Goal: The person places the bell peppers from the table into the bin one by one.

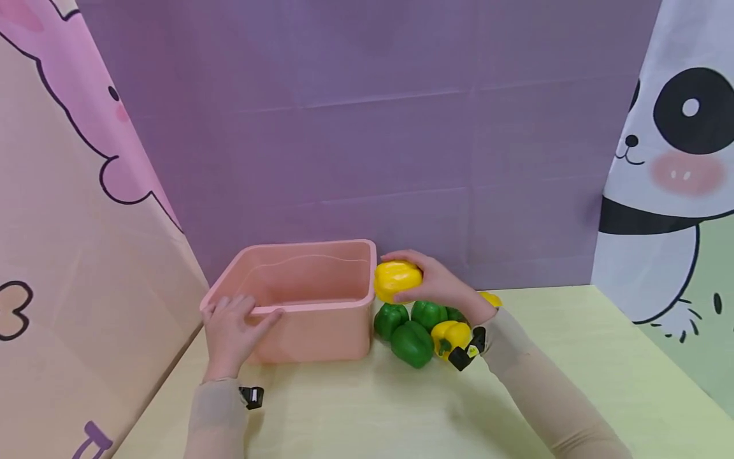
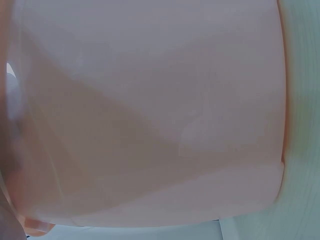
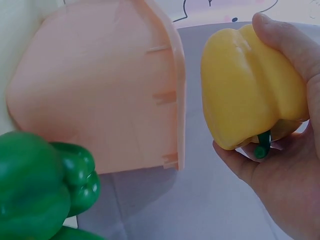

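In the head view my right hand [image 1: 432, 280] holds a yellow bell pepper [image 1: 397, 280] in the air beside the right rim of a pink bin [image 1: 321, 335]. Thumb and fingers wrap the pepper from its sides, and its green stem faces the palm in the right wrist view. My left hand [image 1: 232, 331] rests on the bin's front rim near the left corner, fingers over the edge and thumb along the rim. Below the raised pepper lie several green bell peppers [image 1: 413, 344] and a yellow bell pepper [image 1: 451, 336]. Another yellow piece [image 1: 490, 298] shows partly behind the right wrist.
The bin stands on a pale wooden table [image 1: 344, 414], close to a purple cloth backdrop [image 1: 390, 127]. A cartoon-printed sheet [image 1: 74, 191] hangs at left, and a panda-printed one [image 1: 659, 191] at right. In the left wrist view the bin's wall fills most of the picture.
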Demonstrator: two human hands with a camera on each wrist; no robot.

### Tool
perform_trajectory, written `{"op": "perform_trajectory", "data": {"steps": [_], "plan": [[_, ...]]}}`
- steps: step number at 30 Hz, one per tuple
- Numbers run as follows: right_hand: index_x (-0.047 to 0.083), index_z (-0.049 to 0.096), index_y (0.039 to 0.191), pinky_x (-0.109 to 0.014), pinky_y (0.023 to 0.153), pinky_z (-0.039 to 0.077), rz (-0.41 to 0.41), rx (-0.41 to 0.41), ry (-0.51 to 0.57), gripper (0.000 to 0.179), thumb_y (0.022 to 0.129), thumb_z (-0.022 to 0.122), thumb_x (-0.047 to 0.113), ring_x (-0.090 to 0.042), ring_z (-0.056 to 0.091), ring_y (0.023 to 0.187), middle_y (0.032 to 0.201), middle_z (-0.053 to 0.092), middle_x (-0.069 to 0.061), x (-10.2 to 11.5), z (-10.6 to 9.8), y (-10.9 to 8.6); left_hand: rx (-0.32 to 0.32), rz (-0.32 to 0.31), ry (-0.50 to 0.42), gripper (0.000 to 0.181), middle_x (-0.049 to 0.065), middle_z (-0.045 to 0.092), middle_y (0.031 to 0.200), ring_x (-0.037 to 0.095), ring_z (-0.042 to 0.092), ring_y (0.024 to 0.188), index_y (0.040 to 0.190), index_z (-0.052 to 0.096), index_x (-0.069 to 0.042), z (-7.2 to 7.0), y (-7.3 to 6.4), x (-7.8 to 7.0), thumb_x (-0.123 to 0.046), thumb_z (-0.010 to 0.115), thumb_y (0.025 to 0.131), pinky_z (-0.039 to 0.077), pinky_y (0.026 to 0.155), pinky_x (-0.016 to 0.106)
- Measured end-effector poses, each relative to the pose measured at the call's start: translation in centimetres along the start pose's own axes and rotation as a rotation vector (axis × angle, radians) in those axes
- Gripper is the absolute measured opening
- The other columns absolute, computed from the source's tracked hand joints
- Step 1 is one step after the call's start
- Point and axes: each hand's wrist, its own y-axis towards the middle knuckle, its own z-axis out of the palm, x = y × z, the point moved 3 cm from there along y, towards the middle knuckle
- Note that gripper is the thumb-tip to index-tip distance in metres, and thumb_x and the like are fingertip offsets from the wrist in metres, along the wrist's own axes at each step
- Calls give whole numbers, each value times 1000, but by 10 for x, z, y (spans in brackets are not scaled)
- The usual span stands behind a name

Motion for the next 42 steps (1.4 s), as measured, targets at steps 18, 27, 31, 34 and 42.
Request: {"op": "perform_trajectory", "data": {"steps": [18,27,31,34,42], "plan": [[13,52,136,-40,83,50,-72,34,53,66,76,80,11,-26,56,101,130,53,-5,15,21,33,-3,2,1,42,-3,48,71,21,38,71,69,50,-17,-2,0,1,-49,77,74,23,86,54],[18,54,135,-38,82,51,-72,46,23,66,75,82,17,-25,56,100,131,52,-2,16,31,43,-3,3,-10,41,-2,51,73,22,40,73,71,54,-16,-2,-1,0,-50,76,74,23,88,54],[15,53,136,-38,83,51,-90,54,22,66,76,82,15,-25,55,101,132,51,-2,16,34,48,-5,3,-4,42,-1,52,73,23,41,72,71,54,-15,-1,1,-1,-51,75,74,24,88,55],[16,53,135,-37,83,51,-104,60,28,65,76,82,14,-24,55,102,134,48,-1,15,37,51,0,0,2,42,-2,51,71,23,40,72,71,53,-16,-1,1,-1,-51,75,74,24,87,54],[19,53,136,-37,86,49,-98,51,22,68,76,83,17,-23,54,105,138,44,-1,13,42,59,-9,13,9,41,0,54,73,24,42,72,73,57,-14,0,1,1,-50,76,73,25,86,55]]}}
